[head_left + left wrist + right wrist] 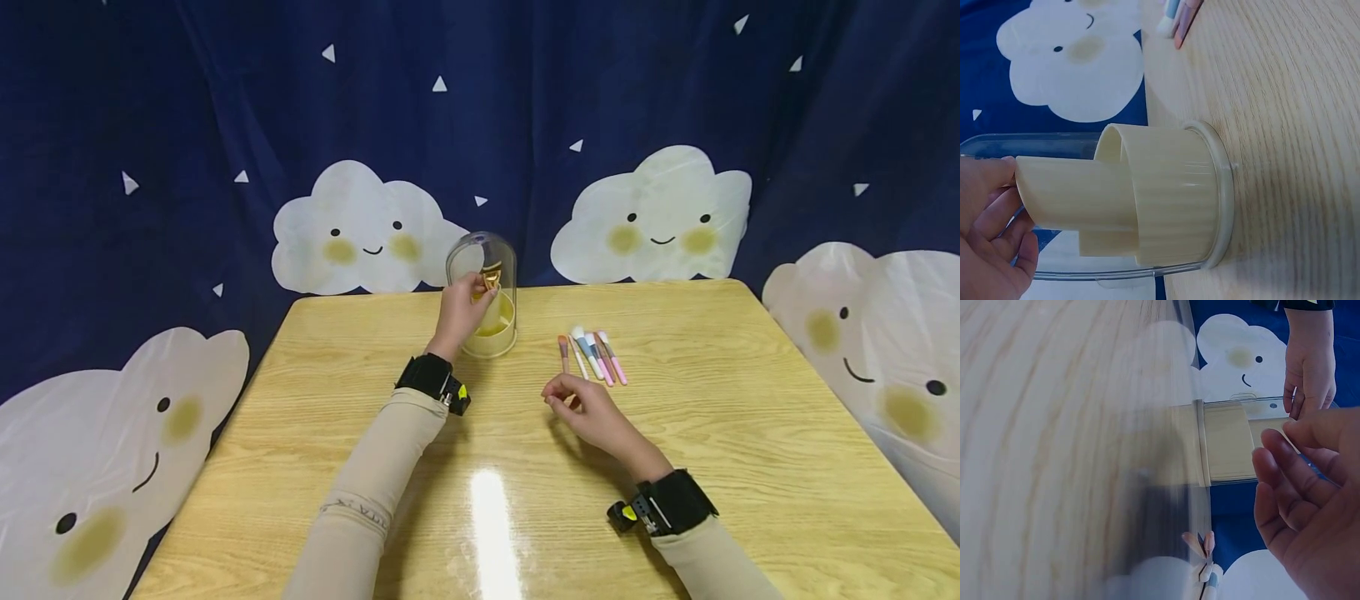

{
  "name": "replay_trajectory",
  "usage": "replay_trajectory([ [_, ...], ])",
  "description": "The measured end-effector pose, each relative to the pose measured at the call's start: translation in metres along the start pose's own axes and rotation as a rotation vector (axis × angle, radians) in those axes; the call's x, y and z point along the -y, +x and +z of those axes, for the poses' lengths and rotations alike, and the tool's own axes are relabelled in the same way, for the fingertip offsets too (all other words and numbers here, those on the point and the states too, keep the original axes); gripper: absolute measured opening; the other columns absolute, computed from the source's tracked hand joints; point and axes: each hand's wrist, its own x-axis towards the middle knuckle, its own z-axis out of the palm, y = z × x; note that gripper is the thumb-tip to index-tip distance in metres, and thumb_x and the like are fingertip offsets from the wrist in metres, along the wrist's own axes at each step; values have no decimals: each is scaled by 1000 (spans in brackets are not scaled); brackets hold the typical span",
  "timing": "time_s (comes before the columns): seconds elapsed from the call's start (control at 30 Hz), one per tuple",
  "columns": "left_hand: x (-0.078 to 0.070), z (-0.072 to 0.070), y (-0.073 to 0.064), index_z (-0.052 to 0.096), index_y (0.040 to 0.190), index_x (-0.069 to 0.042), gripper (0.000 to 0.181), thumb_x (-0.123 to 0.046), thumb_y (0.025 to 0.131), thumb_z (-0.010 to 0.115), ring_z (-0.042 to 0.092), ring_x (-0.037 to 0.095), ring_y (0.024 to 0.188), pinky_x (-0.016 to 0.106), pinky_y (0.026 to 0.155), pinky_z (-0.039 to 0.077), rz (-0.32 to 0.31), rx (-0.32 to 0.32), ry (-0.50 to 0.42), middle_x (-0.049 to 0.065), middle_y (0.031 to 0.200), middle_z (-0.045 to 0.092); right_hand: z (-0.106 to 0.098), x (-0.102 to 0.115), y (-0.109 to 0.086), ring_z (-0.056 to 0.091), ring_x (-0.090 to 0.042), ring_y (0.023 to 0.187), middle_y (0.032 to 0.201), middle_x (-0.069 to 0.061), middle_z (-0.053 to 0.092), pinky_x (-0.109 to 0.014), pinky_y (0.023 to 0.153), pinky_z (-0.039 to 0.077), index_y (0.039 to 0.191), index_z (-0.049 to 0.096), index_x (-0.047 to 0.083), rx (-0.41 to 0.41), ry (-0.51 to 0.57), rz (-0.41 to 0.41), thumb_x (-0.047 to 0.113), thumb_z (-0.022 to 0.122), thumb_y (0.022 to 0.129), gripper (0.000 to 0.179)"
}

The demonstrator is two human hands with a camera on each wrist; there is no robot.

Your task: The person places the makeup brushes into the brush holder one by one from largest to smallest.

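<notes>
Standing beyond the relaxed right hand [596, 416], a cream tube [1075, 192] is pinched by the left hand [460, 312].

Cream cylindrical plastic holder [491, 346]: on pale wooden table [750, 433], before navy cloth curtain [525, 100]. Slim pastel makeup brushes [588, 348]: right of holder, beyond my right hand [592, 417].
</notes>
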Motion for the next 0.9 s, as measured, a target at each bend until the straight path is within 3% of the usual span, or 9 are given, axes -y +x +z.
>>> replay_trajectory([
  [0.33,11,0,-6,70,113,0,27,-24,103,63,68,28,111,38,99,51,46,18,42,15,113,74,5,0,0,61,-11,78,93,-13,72,-27,65,52,103,68,0,35,1,14,1,65,97,7],
  [0.57,10,2,-4,65,125,2,32,-20,102,63,69,27,111,37,100,51,61,14,85,16,116,73,4,-2,0,63,-13,84,94,-14,71,-26,65,52,103,69,-1,35,-2,12,0,66,96,8],
  [0.9,6,3,-3,71,115,1,25,-18,99,67,68,27,110,34,99,51,106,4,125,14,114,74,1,-3,-2,60,-10,81,91,-14,70,-25,64,52,102,68,-2,35,0,1,-2,65,95,8],
])
